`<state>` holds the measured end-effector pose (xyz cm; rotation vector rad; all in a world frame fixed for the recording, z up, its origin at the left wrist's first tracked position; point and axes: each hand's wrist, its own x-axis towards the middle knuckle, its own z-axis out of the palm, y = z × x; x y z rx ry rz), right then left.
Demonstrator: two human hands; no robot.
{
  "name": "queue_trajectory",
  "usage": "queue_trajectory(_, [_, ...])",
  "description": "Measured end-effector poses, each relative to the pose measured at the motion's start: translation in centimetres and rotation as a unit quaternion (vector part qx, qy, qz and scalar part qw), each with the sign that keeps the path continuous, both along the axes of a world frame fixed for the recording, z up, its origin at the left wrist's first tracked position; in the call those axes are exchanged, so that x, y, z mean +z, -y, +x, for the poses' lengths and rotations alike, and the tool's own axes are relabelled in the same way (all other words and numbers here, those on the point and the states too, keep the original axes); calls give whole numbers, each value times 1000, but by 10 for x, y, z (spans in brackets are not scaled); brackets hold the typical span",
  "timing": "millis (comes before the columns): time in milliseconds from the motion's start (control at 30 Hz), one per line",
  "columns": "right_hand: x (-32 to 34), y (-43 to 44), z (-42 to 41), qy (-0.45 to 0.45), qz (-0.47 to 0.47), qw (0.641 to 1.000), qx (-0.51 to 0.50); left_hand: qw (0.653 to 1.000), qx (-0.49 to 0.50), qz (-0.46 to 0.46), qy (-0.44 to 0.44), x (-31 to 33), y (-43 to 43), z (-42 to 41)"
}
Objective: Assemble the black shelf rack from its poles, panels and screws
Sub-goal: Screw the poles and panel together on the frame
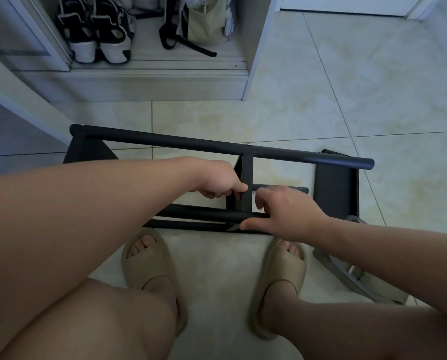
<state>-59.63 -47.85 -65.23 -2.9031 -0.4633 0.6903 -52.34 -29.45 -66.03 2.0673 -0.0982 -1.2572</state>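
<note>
The partly built black rack lies on its side on the tiled floor. A long black pole (180, 142) runs across the top, with panels fixed to it at the left (92, 149), middle (246, 175) and right (335, 190). My left hand (221, 181) grips the edge of the middle panel, thumb on its face. My right hand (282, 211) holds a second black pole (204, 213) near its end, thumb underneath, against the middle panel's lower edge. Another black pole (188, 225) lies just in front on the floor. No screws are visible.
My feet in tan slippers (149, 266) stand just in front of the rack. A grey metal object (357, 276) lies on the floor at the right. An open cabinet with shoes (97, 32) and a bag (206, 22) stands behind.
</note>
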Motion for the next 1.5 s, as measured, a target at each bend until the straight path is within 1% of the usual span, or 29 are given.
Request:
queue_trajectory(67, [-3, 5, -1, 92, 2, 995, 27, 1000, -7, -3, -12, 0, 0, 2])
queue_trajectory(100, [-4, 7, 1, 120, -7, 992, 41, 1000, -10, -4, -18, 0, 0, 3])
queue_trajectory(133, [-5, 9, 4, 131, -17, 990, 53, 1000, -12, -6, -24, 0, 1, 4])
queue_trajectory(300, [-11, 11, 28, 104, -68, 982, 145, 999, -12, -23, -39, -2, 1, 8])
queue_trajectory(400, [-17, 12, 34, 102, -75, 977, 171, 998, -14, -34, -46, -5, 1, 11])
queue_trajectory(567, [-22, 14, 38, 107, -54, 977, 174, 996, -4, -54, -68, -10, -3, 17])
queue_trajectory(667, [-22, 13, 36, 107, -55, 977, 174, 989, 5, -57, -136, -14, -12, 21])
queue_trajectory(733, [-21, 12, 34, 103, -55, 978, 172, 981, 39, -56, -179, -18, -20, 24])
queue_trajectory(833, [-21, 10, 33, 103, -50, 979, 168, 978, 103, -45, -176, -27, -28, 27])
queue_trajectory(900, [-21, 10, 33, 103, -45, 979, 167, 975, 119, -54, -178, -30, -28, 27])
queue_trajectory(1133, [-22, 10, 32, 111, -43, 978, 169, 965, 133, -107, -200, -34, -26, 25])
queue_trajectory(1300, [-23, 11, 33, 112, -40, 978, 169, 960, 154, -114, -201, -32, -30, 24])
queue_trajectory(1500, [-23, 11, 32, 114, -38, 978, 169, 960, 144, -129, -205, -28, -32, 25])
